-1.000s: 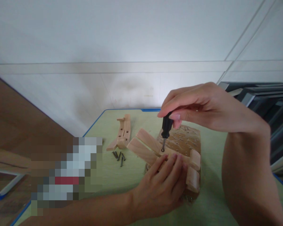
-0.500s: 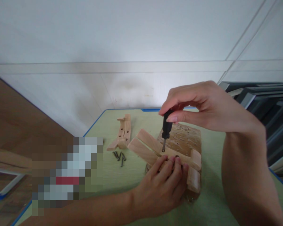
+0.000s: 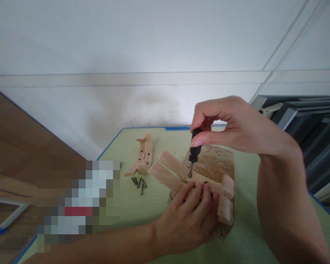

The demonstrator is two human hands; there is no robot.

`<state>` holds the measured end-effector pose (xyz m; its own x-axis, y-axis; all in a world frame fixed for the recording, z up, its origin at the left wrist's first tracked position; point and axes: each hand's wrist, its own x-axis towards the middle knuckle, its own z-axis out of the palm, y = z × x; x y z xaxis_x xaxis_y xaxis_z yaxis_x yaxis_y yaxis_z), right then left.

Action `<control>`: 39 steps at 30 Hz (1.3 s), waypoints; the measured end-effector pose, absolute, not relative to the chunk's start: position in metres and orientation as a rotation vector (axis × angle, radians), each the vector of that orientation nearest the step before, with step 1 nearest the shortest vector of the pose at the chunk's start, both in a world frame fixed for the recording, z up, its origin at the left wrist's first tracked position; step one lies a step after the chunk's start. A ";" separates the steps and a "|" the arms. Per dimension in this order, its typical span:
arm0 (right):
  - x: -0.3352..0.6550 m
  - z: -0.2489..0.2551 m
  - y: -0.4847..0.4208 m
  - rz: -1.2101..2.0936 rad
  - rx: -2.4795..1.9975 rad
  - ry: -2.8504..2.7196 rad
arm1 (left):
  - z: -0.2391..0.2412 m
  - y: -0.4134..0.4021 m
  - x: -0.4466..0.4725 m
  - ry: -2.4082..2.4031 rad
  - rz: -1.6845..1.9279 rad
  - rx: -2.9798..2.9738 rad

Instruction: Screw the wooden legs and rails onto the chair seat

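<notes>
My right hand pinches the black handle of a screwdriver from above. The screwdriver is slightly tilted, its tip in a screw hole of a pale wooden bracket. This bracket has two long arms with a slot between them and raised blocks at its right end. My left hand lies across it, fingers curled over the near arm and pressing it onto a brown, shiny block. Part of the bracket and another hole are covered by those fingers.
A similar wooden bracket with several holes lies at the back left of the green table. Several loose screws lie just in front of it. A blurred-out item is at left. Dark flat panels stand at right.
My right hand has turned a little and its fingers have curled in around the screwdriver handle. The screwdriver tip stays in the same hole. My left hand and the bracket have not moved.
</notes>
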<state>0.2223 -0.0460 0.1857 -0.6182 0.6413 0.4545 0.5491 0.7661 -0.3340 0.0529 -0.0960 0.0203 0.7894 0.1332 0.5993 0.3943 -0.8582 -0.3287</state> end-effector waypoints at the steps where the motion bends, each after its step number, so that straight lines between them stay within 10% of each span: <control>1: 0.222 0.186 -0.046 0.197 -0.884 -2.398 | 0.020 -0.096 0.053 -0.399 -0.796 -2.536; 27: 0.211 0.183 -0.043 -0.100 -0.975 -2.353 | 0.019 -0.096 0.053 -0.392 -0.818 -2.531; 39: 0.223 0.189 -0.048 0.454 -0.698 -2.467 | 0.020 -0.097 0.053 -0.402 -0.819 -2.528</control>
<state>0.2226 -0.0476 0.1887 -0.7255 0.5612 0.3983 0.3827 0.8100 -0.4443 0.0529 -0.0967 0.0200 0.7812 0.1338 0.6098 0.4008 -0.8563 -0.3257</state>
